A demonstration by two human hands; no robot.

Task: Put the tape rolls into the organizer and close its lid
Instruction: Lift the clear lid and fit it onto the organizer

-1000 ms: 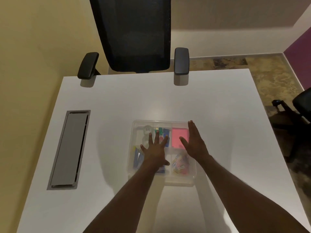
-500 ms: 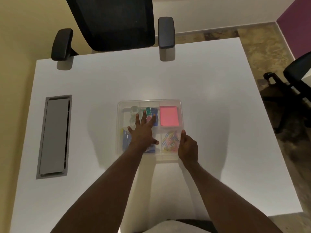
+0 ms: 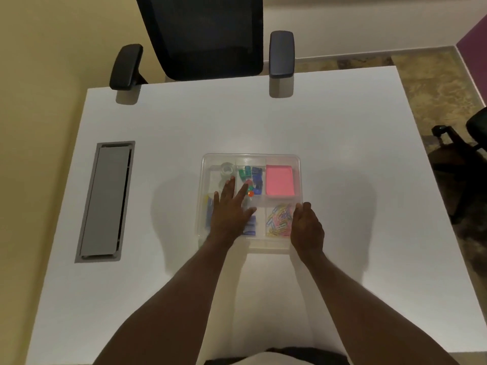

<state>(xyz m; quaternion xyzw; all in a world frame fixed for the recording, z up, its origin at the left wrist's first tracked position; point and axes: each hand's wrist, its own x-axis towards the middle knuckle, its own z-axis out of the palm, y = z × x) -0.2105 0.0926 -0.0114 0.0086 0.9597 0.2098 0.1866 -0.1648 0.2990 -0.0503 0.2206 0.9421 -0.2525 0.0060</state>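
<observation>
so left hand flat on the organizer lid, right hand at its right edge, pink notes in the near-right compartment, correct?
Not quite. In the head view the pink notes sit in the far-right compartment; the near-right one holds paper clips. Left hand on the organizer lid and right hand at its right edge hold.

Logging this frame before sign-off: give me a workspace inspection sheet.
Surface: white table, bare apart from the organizer.
Job's things: clear organizer, lid appears down; clear tape rolls in its far-left compartment.
Clutter: pink notes, coloured clips and paper clips inside the organizer.
Grip: left hand flat on the lid, fingers spread; right hand at the near-right edge, whether it clasps the edge is unclear.
Cables: nothing seen; grey cable hatch shut.
Surroundings: black office chair opposite, second chair at right.
</observation>
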